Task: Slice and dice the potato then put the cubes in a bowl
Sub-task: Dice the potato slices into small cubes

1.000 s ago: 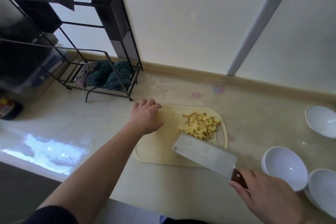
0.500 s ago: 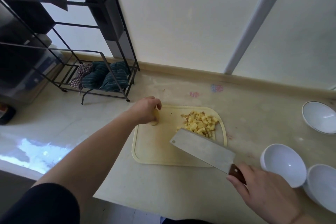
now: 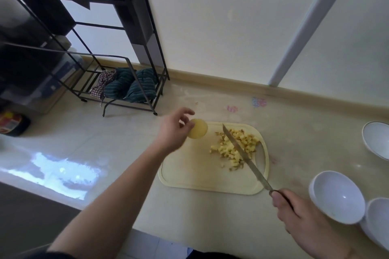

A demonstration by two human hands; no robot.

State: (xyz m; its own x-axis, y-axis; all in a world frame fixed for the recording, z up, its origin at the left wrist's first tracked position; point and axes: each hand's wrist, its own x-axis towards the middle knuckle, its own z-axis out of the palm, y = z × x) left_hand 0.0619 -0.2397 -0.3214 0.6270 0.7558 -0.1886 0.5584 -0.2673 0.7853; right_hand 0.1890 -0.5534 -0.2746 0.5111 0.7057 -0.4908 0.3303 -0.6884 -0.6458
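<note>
Holding a pale round potato slice (image 3: 197, 131) pinched in the left hand (image 3: 173, 130) at the cream plastic cutting board's (image 3: 189, 176) ten o'clock corner; the right hand (image 3: 294, 214) grips the steel knife (image 3: 242, 152) over diced yellow cubes (image 3: 235, 147) at two o'clock. This slice seems still undiced; the white bowls (image 3: 336, 197) at four o'clock sit unfilled.

Single view only, head-worn wide-angle camera, so no second view shares any of the scene. It looks forward and steeply down from above the near edge of the counter (image 3: 294, 132), facing the back wall (image 3: 210, 17). Frame centre falls on the cutting board (image 3: 189, 174), at arm's reach. Both forearms enter from the bottom edge: left hand (image 3: 172, 130) mid-frame, right hand (image 3: 299, 216) low right. Strong wide-angle bend: the rack (image 3: 105, 52) at far left and the pipe (image 3: 299, 33) at upper right lean outward. White bowls (image 3: 336, 197) are cut off by the right edge
</note>
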